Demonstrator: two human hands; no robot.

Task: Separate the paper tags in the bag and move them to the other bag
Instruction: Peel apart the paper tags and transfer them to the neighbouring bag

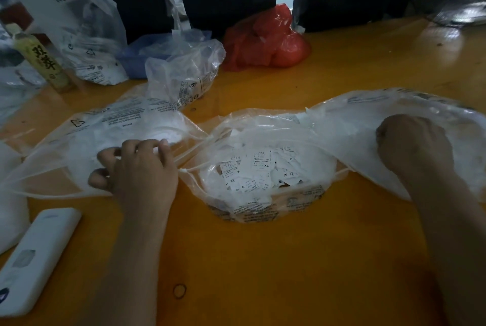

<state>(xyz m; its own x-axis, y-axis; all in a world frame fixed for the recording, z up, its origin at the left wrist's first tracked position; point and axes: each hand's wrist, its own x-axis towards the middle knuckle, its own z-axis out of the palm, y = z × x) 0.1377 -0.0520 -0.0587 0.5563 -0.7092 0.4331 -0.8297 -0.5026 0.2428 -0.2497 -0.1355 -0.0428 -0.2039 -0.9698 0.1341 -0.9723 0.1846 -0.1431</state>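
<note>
Paper tags (pixel 259 169) are lying in a loose white heap inside the middle clear bag (pixel 265 210), which is sitting open on the orange desk (pixel 263 268); size letters such as S, M and XL are showing on several of them. Left of that middle bag, a second clear bag (pixel 86 128) with printed warning text is spreading flat, and the left hand (pixel 139 168) is resting on it with its fingers (pixel 105 153) curling loosely around the plastic at the bag's edge; whether a tag is pinched there, I cannot tell. Right of the middle bag, a third sheet of clear plastic (pixel 394 107) is billowing up, and the right hand (pixel 413 141) is balled into a fist inside or against it, its fingers tucked out of view, so what they are holding cannot be told.

Behind the middle bag, a crumpled clear bag (pixel 184 73) is standing, with a blue bag (pixel 136 57) just beyond it and a red bag (pixel 265 42) farther back to the right. Well to the left of the middle bag, a yellow bottle (pixel 39 60) with dark characters is standing beside another white printed bag (pixel 92 44). Nearer the person and left of the middle bag, a white remote-shaped device (pixel 34 260) is lying on the desk, and a small rubber band (pixel 179 291) is lying in front.
</note>
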